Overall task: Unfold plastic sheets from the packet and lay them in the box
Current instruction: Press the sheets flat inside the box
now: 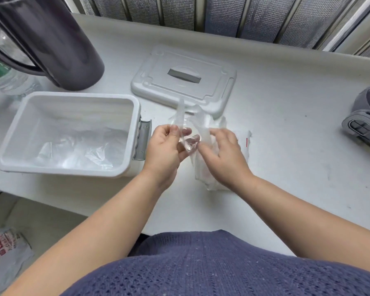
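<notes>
Left hand (166, 144) has its grip closed, thumb and fingers pinching a folded clear plastic sheet (185, 133), whose free end stands up above the knuckles. Right hand (222, 150) meets it from the other side, fingers bent, tips right at the sheet's near edge. Whether that grip is clamped on the film or only touching it, I cannot tell; the clear plastic blurs it. Under the right palm lies the packet (209, 180), a soft see-through bag on the table (286, 167), with a small red mark near its far right corner. So the sheet is up off the table, between the two hands, just right of the box (135, 124). The box is open, its grey latch (144, 137) facing the hands, and crumpled clear sheets (79, 148) lie across its floor, so part of the job looks done. The lid (184, 82) lies flat beyond the hands, off the box. What's left, by my reading: this sheet needs opening out before it goes left into the box, and the packet looks to hold more, though how many I can't count. Further out, a dark jug (51, 39) and a water bottle (9, 80) stand behind the box, a grey and purple device (363, 122) sits at the far right, and a printed bag (4, 253) lies on the floor below.
</notes>
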